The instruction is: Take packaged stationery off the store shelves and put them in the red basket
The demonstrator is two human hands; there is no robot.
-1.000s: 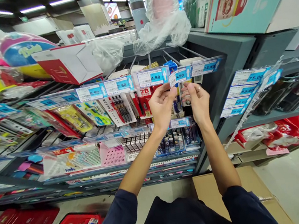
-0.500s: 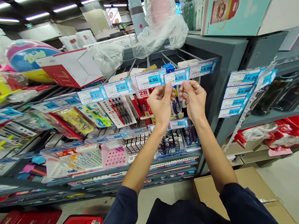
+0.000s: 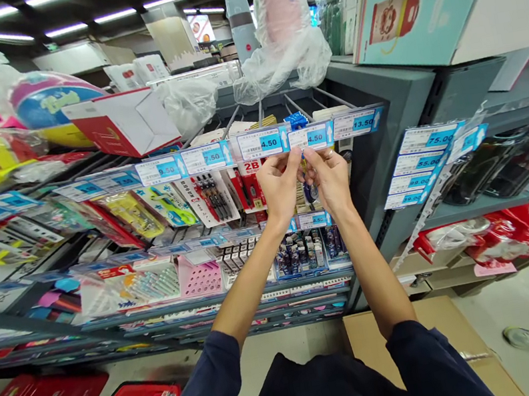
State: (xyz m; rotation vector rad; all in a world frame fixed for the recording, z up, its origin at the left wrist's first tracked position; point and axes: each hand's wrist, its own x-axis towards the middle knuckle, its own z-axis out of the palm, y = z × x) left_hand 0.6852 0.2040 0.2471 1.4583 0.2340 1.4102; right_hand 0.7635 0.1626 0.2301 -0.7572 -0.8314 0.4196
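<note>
In the head view, both hands work at the upper rail [image 3: 231,151] of the shelf, toward its right end. The price label [image 3: 318,137] in question, marked 4.50, stands in this rail, between another 4.50 label [image 3: 260,145] on the left and the 13.50 label [image 3: 354,124] on the right. The left hand [image 3: 281,185] and the right hand [image 3: 332,176] are close together, with thumbs up at its lower edge. Their fingers are bent, but the fingertips partly hide one another, so I cannot tell whether they pinch the label or only press it.

I judge that the step in hand is adjusting this label in its place. The next move seems to call for light, even pressure from both thumbs, so that the label sits flat and in line.

Counted: two hands; five labels with readable prices on this rail; four readable prices on the side label strip [image 3: 421,163] at right; one pink bottle [image 3: 283,9] and one grey bottle [image 3: 242,26] on the far top; one ball [image 3: 53,101] at far left.
</note>
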